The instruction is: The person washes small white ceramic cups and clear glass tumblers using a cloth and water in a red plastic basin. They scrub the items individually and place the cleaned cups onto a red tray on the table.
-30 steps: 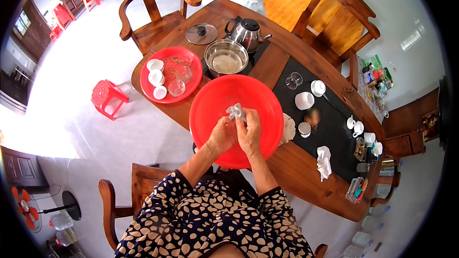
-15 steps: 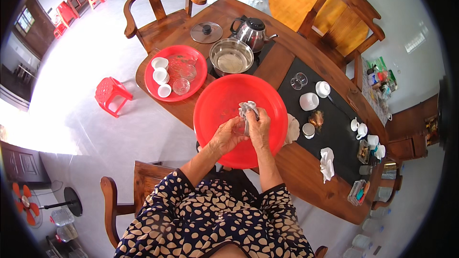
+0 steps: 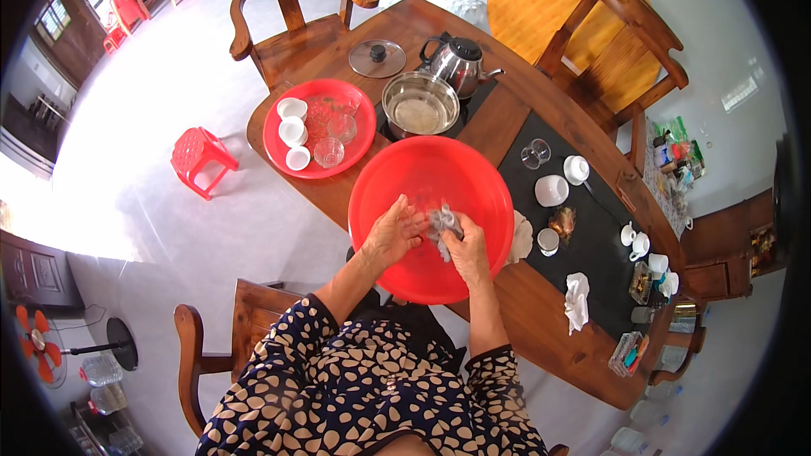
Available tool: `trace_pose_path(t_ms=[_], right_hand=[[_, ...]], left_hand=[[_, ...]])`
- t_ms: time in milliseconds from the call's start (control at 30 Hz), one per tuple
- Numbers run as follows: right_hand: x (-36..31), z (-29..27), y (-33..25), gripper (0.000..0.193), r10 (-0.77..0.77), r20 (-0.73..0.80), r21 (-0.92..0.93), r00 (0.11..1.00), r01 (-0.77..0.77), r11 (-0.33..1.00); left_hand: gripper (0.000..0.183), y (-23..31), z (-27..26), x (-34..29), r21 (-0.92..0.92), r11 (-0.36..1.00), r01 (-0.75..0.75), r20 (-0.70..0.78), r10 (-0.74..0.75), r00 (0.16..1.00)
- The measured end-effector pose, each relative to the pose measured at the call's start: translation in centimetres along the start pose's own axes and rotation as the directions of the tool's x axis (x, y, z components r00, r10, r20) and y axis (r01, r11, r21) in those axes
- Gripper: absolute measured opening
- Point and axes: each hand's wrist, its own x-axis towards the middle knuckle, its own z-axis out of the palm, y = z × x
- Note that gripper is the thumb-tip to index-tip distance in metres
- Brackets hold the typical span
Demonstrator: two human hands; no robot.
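My left hand (image 3: pixel 394 233) is over the red basin (image 3: pixel 389 173), its fingers spread and its thumb raised. Whether anything clear rests against those fingers, I cannot make out. Close beside it, my right hand (image 3: pixel 466 247) grips a wet, crumpled grey cloth (image 3: pixel 443 221) above the inside of the basin. To the basin's upper left stands a round red tray (image 3: pixel 279 156) with small white cups (image 3: pixel 293 132) and clear glass cups (image 3: pixel 329 152) in it.
Behind the basin are a steel pot (image 3: pixel 421 105), a kettle (image 3: pixel 456 66) and a glass lid (image 3: pixel 377 58). White cups (image 3: pixel 552 191), a clear glass (image 3: pixel 535 154) and a white cloth (image 3: pixel 576 302) are on the table's black strip. A red stool (image 3: pixel 203 160) stands on the floor at left.
My hands have drawn apart: the left has opened its fingers and moved slightly left, and the right has lowered a little with the cloth. The view has shifted slightly.
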Motion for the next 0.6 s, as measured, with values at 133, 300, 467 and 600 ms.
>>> trace_pose_path(t_ms=[133,300,467,600], right_hand=[[0.4,0.5,-2.1,0.031,-0.319,0.081,-0.321,0.944,0.328,0.889],[0.0,0.2,-3.1,0.037,-0.318,0.265,-0.497,0.910,0.412,0.764],[-0.8,0.7,-4.1,0.037,-0.119,0.255,-0.200,0.960,0.173,0.964],[0.6,0.7,-1.0,0.032,-0.500,0.185,-0.334,0.846,0.532,0.778]], left_hand=[[0.048,-0.1,1.2,-0.5,0.154,0.988,0.007,0.031,-0.012,0.999],[0.044,0.4,2.4,-1.4,0.395,0.911,-0.117,0.040,0.110,0.993],[0.043,0.8,2.5,-1.0,0.540,0.797,-0.272,0.096,0.262,0.960],[0.041,1.6,3.8,-1.6,0.607,0.721,-0.333,0.189,0.276,0.942]])
